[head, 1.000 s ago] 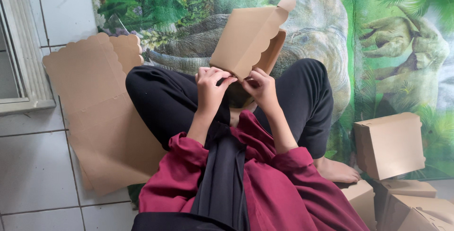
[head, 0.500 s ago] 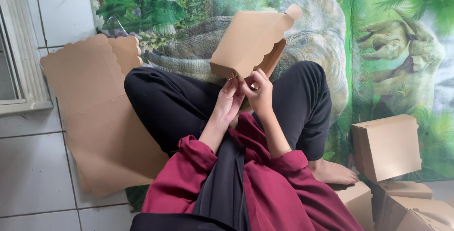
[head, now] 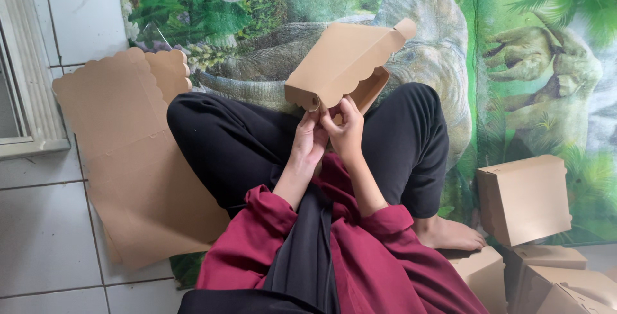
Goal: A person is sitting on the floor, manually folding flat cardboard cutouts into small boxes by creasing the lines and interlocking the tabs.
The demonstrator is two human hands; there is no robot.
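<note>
I sit cross-legged in black trousers and dark red sleeves. Both hands hold a brown cardboard box (head: 340, 63) with a scalloped lid edge, raised above my lap. My left hand (head: 307, 139) pinches the box's near lower corner, fingers close together. Pressed right beside it, my right hand (head: 346, 127) grips the box's underside flap with thumb and fingers. The lid slopes up to the right, ending in a small tab at its top corner.
A stack of flat brown cardboard blanks (head: 135, 160) lies on the floor to my left. Several folded boxes (head: 524, 198) are piled at the right by my bare foot (head: 450, 233). A green dinosaur-print mat (head: 527, 57) covers the floor ahead; white tiles (head: 38, 237) lie left.
My hands have drawn together at the box's near lower corner. The box has tilted so its scalloped lid faces up and left.
</note>
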